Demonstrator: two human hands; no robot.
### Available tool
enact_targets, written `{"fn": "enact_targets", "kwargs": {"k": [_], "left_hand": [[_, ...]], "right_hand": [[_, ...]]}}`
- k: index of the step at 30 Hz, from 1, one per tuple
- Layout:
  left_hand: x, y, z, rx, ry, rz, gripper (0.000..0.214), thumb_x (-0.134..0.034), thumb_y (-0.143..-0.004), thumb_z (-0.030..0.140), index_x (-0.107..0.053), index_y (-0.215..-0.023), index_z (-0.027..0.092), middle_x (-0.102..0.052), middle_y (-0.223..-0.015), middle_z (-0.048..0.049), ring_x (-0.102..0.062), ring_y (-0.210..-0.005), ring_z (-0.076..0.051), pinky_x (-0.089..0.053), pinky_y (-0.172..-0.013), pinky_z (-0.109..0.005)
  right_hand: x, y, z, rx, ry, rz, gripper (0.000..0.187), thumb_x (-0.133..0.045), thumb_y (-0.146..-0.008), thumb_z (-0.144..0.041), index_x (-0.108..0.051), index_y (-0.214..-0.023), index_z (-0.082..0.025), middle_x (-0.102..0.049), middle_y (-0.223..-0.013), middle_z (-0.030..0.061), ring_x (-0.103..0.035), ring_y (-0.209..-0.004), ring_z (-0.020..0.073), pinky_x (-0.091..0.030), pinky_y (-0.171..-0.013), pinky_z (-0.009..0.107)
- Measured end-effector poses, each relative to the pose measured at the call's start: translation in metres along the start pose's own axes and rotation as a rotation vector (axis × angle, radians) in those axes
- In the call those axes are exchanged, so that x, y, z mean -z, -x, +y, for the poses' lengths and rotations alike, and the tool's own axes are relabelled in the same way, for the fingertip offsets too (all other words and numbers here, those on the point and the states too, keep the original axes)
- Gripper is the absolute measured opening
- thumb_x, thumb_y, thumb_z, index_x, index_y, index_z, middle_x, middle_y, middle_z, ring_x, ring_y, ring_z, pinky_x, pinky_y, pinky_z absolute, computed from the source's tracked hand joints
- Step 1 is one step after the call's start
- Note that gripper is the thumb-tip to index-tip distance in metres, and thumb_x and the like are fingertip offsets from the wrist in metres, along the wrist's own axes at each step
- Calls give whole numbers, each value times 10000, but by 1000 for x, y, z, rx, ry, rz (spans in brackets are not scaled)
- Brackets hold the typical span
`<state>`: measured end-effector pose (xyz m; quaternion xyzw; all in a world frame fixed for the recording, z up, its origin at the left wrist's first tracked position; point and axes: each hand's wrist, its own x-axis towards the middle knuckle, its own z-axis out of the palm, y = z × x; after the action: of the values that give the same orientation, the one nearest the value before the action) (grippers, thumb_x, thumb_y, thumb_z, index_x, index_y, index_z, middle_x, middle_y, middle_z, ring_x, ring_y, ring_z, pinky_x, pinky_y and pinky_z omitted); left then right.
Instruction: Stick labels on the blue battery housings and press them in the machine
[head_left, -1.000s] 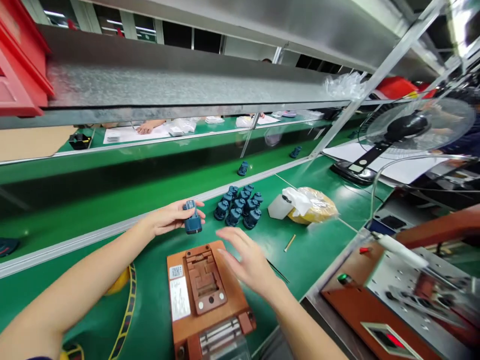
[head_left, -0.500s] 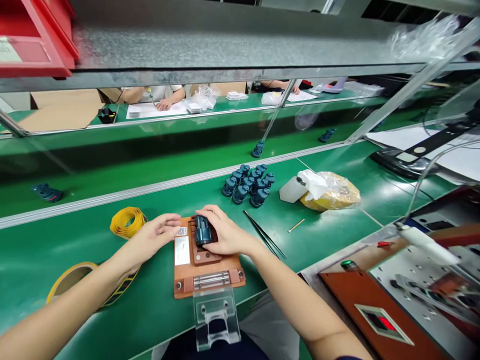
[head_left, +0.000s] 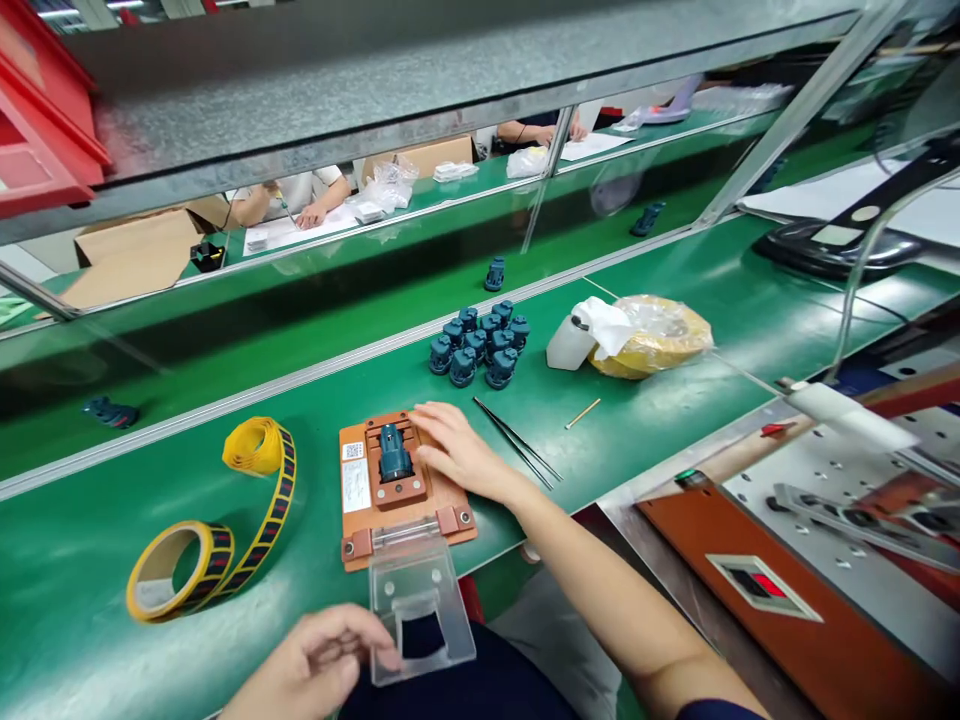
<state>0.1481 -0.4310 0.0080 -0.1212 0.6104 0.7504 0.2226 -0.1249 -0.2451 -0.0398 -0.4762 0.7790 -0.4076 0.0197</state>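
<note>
An orange-brown fixture (head_left: 442, 500) lies on the green bench, with a dark teal plastic housing (head_left: 393, 455) seated in its recess. My right hand (head_left: 469, 460) rests along the fixture's right side, fingers stretched out and clear of the housing. Hinged at the front of the fixture, a clear plastic cover (head_left: 382, 590) hangs folded out over the bench edge. At its lower left edge my left hand (head_left: 311, 660) has curled fingers, the fingertips on the cover. Part of that grip is hidden.
Left of the fixture are a yellow label roll (head_left: 150, 570) and its unwound strip. Several teal housings (head_left: 480, 345) cluster behind, near tweezers (head_left: 517, 445), a cotton swab (head_left: 583, 413) and a white bottle (head_left: 568, 345). A machine (head_left: 727, 580) stands right. Co-workers sit across.
My right hand has let go of the housing, which now sits in the recess, and moved to the fixture's side. My left hand has come down to the clear cover. The view has shifted.
</note>
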Motion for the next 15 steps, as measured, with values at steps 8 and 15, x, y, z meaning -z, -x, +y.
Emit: {"fn": "enact_targets", "kwargs": {"k": [8,15], "left_hand": [[15,-51,79,-116,396,191,633,-678,-914,423,-458,-1482,248,-692,-1280,-175,-709,-1046,-274,-559,-922,-404],[46,-74,89,-40,-1,291,502,-705,-890,387,-587,-1323,163,-746,-1138,-163,-727,-936,-239,-576,-871,-371]], "right_hand": [[23,93,46,-354,533,474,357,-497,-1001,-379,-704,-1181,-151,-638,-1059,168,-553,-988,322,-501,-879,499],[11,107,52,-453,710,472,450,-441,-1011,-453,-687,-1205,-130,-647,-1033,161,-578,-922,322,-475,-755,439]]}}
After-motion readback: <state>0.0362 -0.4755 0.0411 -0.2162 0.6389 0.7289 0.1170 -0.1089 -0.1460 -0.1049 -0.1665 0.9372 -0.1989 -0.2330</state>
